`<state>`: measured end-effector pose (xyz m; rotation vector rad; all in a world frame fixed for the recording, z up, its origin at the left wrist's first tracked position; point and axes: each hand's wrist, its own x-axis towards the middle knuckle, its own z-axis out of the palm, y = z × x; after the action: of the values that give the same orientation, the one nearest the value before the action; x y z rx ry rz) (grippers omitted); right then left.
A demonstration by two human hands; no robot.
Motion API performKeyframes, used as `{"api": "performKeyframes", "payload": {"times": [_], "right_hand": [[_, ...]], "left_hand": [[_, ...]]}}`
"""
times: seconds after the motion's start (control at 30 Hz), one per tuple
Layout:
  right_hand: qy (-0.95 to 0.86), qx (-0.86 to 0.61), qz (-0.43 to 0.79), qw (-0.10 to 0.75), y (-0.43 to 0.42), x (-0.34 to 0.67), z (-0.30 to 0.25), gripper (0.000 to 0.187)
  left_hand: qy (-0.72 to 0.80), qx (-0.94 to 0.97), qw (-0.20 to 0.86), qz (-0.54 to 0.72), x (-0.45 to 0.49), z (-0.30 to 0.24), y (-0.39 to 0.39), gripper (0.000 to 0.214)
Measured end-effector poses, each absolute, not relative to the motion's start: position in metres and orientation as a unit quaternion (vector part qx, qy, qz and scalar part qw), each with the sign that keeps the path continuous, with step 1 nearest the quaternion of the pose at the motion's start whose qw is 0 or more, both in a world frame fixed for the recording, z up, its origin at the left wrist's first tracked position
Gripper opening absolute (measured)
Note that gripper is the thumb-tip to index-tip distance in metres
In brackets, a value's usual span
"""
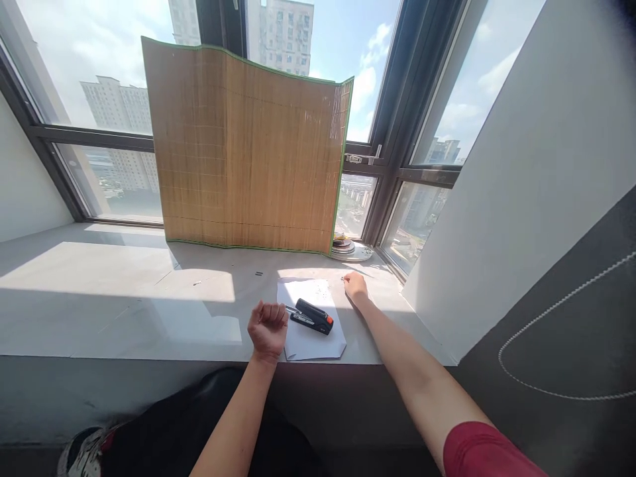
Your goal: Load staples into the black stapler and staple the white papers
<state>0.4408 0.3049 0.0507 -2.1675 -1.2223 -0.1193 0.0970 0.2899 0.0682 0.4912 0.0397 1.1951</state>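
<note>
A black stapler (313,318) with an orange tip lies on a small stack of white paper (315,346), its metal part pointing left. My left hand (268,326) is closed in a fist just left of the stapler; whatever is inside the fingers is hidden. Right of the paper's far corner, my right hand (356,286) rests at the sill with its fingers pinched together. A tiny bit shows at those fingertips, too small to name. Two short dark strips (259,273) lie on the sill beyond my left hand.
The white window sill (124,331) ends at a front edge near me. A bamboo mat (248,159) with green edging stands against the window. Stacked plate-like discs (345,245) sit by its right end. A bead cord (501,354) hangs at right.
</note>
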Motion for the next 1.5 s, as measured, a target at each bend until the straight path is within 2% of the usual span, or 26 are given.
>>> {"api": "performKeyframes", "payload": {"times": [0.13,0.23,0.37,0.43,0.5,0.57,0.63,0.7,0.8,0.93,1.03,1.17,1.27,1.4,1.43,1.5], "right_hand": [[-0.449,-0.836,-0.057,0.309,0.281,0.432,0.048,0.024],[-0.466,-0.846,-0.037,0.254,0.257,0.420,0.043,0.021],[-0.511,-0.842,-0.047,0.164,0.237,0.401,0.043,0.021],[-0.510,-0.846,-0.048,0.146,0.235,0.394,0.047,0.020],[-0.510,-0.847,-0.044,0.140,0.235,0.389,0.051,0.020],[-0.510,-0.847,-0.042,0.140,0.235,0.388,0.054,0.020],[-0.509,-0.848,-0.041,0.139,0.236,0.388,0.055,0.020],[-0.510,-0.848,-0.042,0.139,0.236,0.389,0.054,0.020],[-0.511,-0.847,-0.042,0.142,0.237,0.390,0.051,0.020],[-0.511,-0.844,-0.044,0.155,0.238,0.391,0.048,0.020],[-0.511,-0.842,-0.049,0.164,0.238,0.393,0.046,0.021],[-0.522,-0.831,-0.044,0.185,0.236,0.394,0.044,0.020],[-0.557,-0.785,-0.029,0.269,0.231,0.386,0.044,0.017],[-0.597,-0.655,0.037,0.462,0.224,0.355,0.041,0.025],[-0.617,-0.615,0.062,0.486,0.223,0.347,0.040,0.025],[-0.675,-0.551,0.108,0.479,0.222,0.332,0.037,0.031]], "left_hand": [[0.042,0.265,0.780,0.566,0.095,0.072,0.289,0.069],[0.102,0.309,0.724,0.608,0.093,0.082,0.308,0.066],[0.357,0.421,0.545,0.631,0.089,0.095,0.372,0.049],[0.513,0.532,0.405,0.539,0.088,0.094,0.410,0.036],[0.550,0.657,0.269,0.439,0.090,0.086,0.441,0.019],[0.523,0.757,0.170,0.352,0.094,0.075,0.462,0.038],[0.507,0.810,0.114,0.271,0.099,0.061,0.474,0.056],[0.511,0.828,0.085,0.215,0.102,0.050,0.478,0.057],[0.508,0.833,0.070,0.206,0.100,0.038,0.477,0.048],[0.513,0.812,0.082,0.267,0.092,0.036,0.466,0.030],[0.509,0.787,0.124,0.326,0.091,0.041,0.451,0.017],[0.448,0.738,0.209,0.460,0.097,0.045,0.418,0.010],[0.373,0.718,0.265,0.524,0.102,0.042,0.392,0.013],[0.308,0.738,0.311,0.513,0.105,0.038,0.372,0.023],[0.298,0.749,0.315,0.501,0.105,0.037,0.370,0.025],[0.272,0.775,0.317,0.475,0.106,0.036,0.369,0.030]]}}
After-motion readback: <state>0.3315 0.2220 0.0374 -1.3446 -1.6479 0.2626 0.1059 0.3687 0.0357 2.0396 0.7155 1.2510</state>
